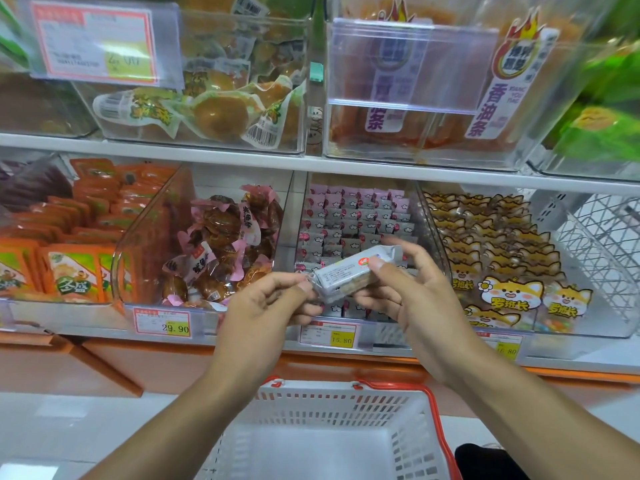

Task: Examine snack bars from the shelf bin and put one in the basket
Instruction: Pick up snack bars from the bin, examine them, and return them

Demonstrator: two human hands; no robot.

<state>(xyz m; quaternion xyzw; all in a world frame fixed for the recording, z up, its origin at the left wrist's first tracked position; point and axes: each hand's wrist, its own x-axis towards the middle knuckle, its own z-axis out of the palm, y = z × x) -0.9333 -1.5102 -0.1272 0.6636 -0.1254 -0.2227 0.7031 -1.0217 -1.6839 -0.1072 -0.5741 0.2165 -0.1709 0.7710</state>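
A snack bar (pixel 348 274) in a pale grey wrapper with small print and a red mark is held level in front of the shelf bin (pixel 353 220), which is full of several pink and grey bars. My left hand (pixel 266 306) pinches its left end. My right hand (pixel 412 289) grips its right end, thumb on top. The white basket (pixel 332 407) with red handles stands below my arms, and nothing shows on the visible part of its floor.
Clear bins flank the bar bin: brown wrapped snacks (pixel 221 247) to the left, cat-printed packs (pixel 498 258) to the right, orange packs (pixel 69 251) far left. More bins sit on the shelf above. A white wire rack (pixel 602 247) stands at far right.
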